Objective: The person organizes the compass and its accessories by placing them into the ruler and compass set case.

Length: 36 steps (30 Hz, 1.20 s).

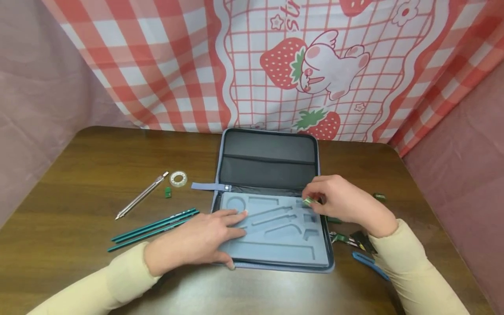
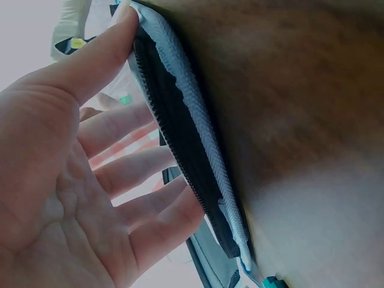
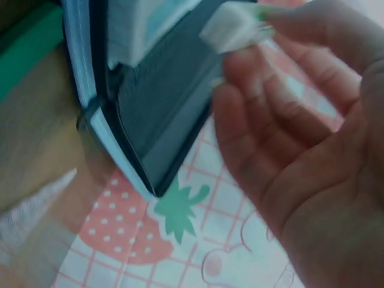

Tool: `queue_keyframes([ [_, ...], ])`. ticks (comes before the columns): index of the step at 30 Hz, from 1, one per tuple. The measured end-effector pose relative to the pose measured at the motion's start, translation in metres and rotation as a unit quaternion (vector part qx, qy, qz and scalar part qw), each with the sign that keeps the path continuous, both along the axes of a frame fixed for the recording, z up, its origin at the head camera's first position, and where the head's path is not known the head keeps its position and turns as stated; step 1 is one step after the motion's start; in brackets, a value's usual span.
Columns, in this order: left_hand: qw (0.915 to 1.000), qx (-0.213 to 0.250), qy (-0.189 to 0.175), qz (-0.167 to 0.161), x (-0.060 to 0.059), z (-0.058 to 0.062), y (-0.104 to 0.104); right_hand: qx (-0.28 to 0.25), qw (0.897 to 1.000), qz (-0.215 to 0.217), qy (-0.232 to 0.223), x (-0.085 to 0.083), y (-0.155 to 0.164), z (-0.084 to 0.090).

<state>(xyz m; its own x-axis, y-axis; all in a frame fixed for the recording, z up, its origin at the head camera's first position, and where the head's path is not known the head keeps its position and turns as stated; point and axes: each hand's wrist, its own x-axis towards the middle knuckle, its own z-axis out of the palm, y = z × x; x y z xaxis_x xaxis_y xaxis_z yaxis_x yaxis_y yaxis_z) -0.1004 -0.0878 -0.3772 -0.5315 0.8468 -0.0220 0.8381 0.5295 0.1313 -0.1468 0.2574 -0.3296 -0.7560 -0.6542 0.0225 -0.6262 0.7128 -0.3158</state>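
The left hand (image 1: 197, 243) lies flat, fingers straight and spread, on the open case's moulded tray (image 1: 275, 245). The right hand (image 1: 346, 203) pinches a small green piece (image 1: 308, 201) over the tray's right edge. Left on the worktop (image 1: 78, 175): green pencils (image 1: 153, 227), metal compass (image 1: 141, 195), tape roll (image 1: 178, 178).

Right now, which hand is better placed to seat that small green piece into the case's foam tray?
Probably right. The right hand already pinches the small green piece over the foam tray, by its right-side slots. The left hand lies flat on the tray, steadying it.
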Motion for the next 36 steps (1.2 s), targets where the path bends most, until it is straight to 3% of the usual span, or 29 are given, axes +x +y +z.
queue_keyframes([
  [7,0.9999,-0.002,0.014,-0.006,0.001,-0.003,-0.003,0.007,0.999,0.037,0.013,-0.011,-0.012,-0.019],
  [15,0.9995,-0.008,0.03,-0.008,0.004,-0.004,-0.003,0.029,0.999,0.031,-0.02,-0.016,-0.005,-0.024],
  [25,0.9997,-0.017,0.015,-0.011,0.001,-0.003,-0.002,0.023,0.999,0.035,-0.019,-0.02,0.002,-0.026],
  [32,0.9997,-0.016,0.011,-0.012,0.001,-0.002,-0.002,0.032,0.997,-0.023,-0.069,-0.015,0.016,-0.011],
  [36,0.9997,-0.013,0.014,-0.014,0.0,-0.003,-0.001,0.073,0.986,-0.077,-0.129,-0.007,0.026,0.001],
])
